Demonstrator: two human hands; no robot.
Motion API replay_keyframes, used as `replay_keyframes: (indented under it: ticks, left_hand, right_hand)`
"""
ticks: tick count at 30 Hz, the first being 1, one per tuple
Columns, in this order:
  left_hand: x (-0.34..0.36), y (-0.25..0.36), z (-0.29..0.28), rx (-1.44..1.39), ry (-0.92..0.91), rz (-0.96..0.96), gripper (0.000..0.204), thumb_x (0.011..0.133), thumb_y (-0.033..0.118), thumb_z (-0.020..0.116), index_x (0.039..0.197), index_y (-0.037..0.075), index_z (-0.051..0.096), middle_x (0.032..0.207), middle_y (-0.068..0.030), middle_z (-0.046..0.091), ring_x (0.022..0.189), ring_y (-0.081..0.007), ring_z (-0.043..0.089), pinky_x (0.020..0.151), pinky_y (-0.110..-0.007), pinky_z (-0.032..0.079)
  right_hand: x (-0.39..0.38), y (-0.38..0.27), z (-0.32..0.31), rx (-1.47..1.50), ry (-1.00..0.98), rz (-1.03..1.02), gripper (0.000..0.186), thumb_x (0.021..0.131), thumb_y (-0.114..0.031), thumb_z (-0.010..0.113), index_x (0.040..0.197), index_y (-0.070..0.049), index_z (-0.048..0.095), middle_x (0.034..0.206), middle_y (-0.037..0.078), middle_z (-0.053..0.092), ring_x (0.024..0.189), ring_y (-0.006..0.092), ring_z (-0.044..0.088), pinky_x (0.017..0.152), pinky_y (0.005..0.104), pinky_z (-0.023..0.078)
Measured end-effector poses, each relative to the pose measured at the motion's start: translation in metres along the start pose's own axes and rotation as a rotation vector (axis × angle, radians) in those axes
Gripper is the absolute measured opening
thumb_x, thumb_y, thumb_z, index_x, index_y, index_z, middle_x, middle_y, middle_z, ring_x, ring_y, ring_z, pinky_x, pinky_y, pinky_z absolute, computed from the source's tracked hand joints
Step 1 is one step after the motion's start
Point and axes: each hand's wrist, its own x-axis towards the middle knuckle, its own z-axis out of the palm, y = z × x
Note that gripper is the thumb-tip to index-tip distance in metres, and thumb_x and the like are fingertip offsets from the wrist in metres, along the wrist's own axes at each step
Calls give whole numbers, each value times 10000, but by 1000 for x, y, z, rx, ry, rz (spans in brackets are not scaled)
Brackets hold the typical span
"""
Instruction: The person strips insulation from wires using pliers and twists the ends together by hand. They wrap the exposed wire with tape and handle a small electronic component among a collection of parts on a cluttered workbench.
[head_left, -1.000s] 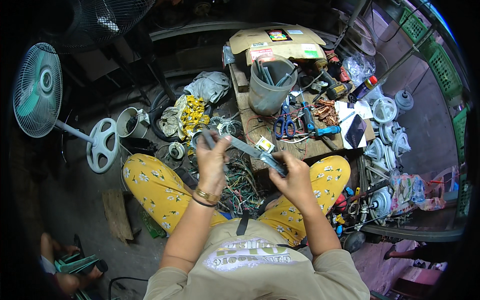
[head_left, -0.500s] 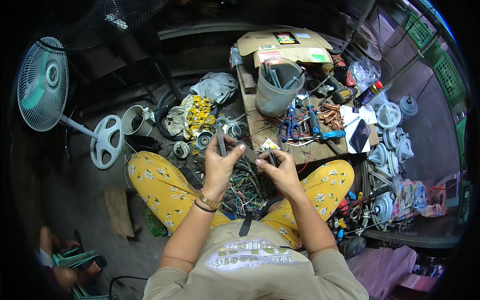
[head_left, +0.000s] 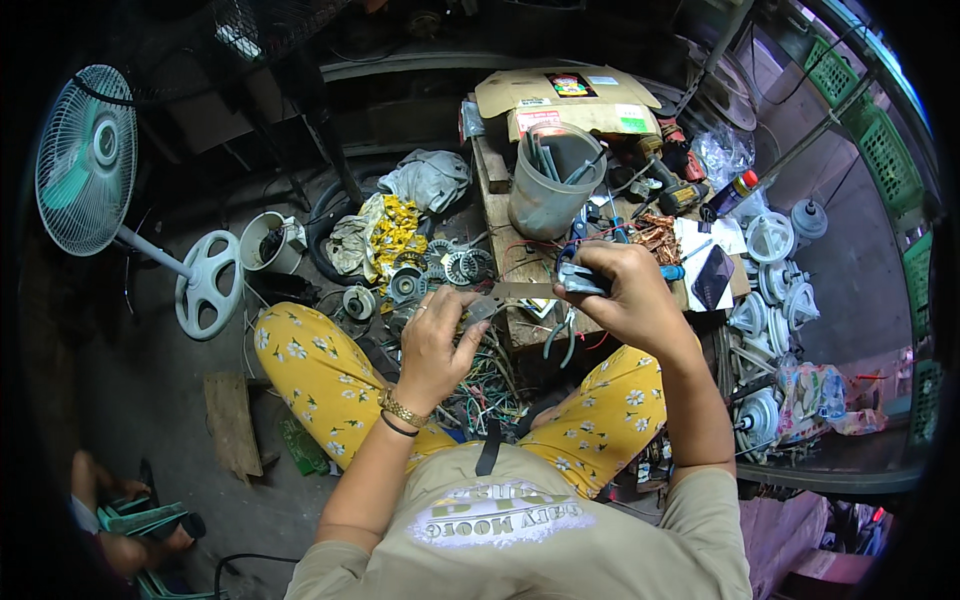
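My left hand (head_left: 435, 335), a gold watch on its wrist, closes its thumb and fingers on a dark grey flat piece (head_left: 481, 309). Over the bench's near edge, my right hand (head_left: 630, 285) grips a small bundle of grey, flat-sided pieces (head_left: 580, 280); their exact kind is unclear. A thin grey-brown strip (head_left: 525, 290) spans the gap between both hands; which hand bears it is hard to tell. Just below my right fingers, a pair of teal-handled pliers (head_left: 560, 338) shows its handles; the hand hides its head.
The wooden bench (head_left: 515, 265) carries a plastic bucket (head_left: 552, 195), cardboard box (head_left: 570, 95), copper scrap (head_left: 656, 238), drill (head_left: 682, 196) and phone (head_left: 713, 278). Loose wires (head_left: 487, 385) lie between my knees. A standing fan (head_left: 88, 160) is at left, white plastic parts (head_left: 775, 240) at right.
My right hand has risen to the right and turned over, now gripping the grey bundle. My left hand has dropped slightly and tilted. The pliers' handles have come into view below my right hand.
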Motion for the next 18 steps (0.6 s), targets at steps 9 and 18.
replay_keyframes:
  ticks: [9, 18]
  left_hand:
    - [0, 10, -3, 126, -37, 59, 312, 728, 109, 683, 1022, 48, 594, 885, -115, 561, 846, -298, 542, 746, -384, 397]
    - [-7, -5, 28, -381, 64, -256, 267, 790, 64, 664, 1042, 25, 583, 911, -86, 584, 774, -215, 555, 677, -327, 443]
  right_hand:
    - [25, -18, -6, -406, -337, -76, 165, 668, -121, 702, 767, -16, 624, 759, 175, 625, 724, 346, 615, 631, 423, 479]
    - [56, -10, 16, -96, -60, -162, 408, 699, -194, 757, 1007, -11, 561, 838, 178, 641, 761, 318, 643, 686, 405, 496]
